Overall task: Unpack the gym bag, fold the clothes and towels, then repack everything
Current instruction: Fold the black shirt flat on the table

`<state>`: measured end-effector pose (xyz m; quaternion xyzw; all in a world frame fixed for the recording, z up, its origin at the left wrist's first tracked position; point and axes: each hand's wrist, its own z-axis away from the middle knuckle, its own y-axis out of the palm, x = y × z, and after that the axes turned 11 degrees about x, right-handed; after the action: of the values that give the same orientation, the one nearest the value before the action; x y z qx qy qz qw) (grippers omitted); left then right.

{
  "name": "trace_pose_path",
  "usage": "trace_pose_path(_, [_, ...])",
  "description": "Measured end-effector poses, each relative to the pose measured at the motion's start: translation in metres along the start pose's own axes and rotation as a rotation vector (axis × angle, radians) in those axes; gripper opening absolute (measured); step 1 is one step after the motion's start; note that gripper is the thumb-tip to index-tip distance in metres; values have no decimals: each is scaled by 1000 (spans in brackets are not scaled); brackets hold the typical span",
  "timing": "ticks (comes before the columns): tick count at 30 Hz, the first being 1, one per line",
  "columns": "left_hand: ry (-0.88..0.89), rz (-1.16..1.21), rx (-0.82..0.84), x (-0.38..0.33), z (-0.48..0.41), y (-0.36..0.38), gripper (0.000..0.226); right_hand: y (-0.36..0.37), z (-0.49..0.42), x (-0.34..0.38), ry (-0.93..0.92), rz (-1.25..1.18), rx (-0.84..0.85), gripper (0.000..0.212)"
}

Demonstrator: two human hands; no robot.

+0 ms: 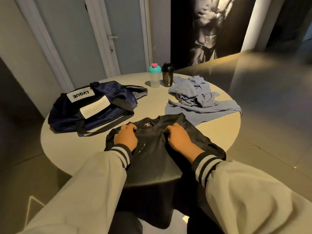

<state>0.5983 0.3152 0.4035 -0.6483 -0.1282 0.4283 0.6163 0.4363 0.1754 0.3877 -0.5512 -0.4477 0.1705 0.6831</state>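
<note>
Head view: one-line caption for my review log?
Left hand and right hand grip a black shirt on a round table; navy gym bag, crumpled blue cloth, teal-lidded shaker and black shaker beyond.

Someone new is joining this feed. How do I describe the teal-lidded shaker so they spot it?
Find the round table; at its far edge, just left of the crumpled blue towel, two shaker bottles stand side by side. The teal-lidded shaker is the left one, with a clear body and pink cap; the black shaker is dark all over.
</note>
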Motion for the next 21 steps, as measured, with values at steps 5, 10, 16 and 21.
trace_pose_path(5, [-103,-117,95,21,-10,-4,43,6,-27,10,-41,72,49,33])
trace_pose_path(10, [-131,-331,221,25,-17,-5,55,16,-46,15,-63,148,236,49])
trace_pose_path(16, [-97,-338,234,21,-34,-10,55,19,-65,11,149,128,230,52])
trace_pose_path(21, [9,-300,156,17,-46,-6,50,22,-76,17,31,164,267,51])
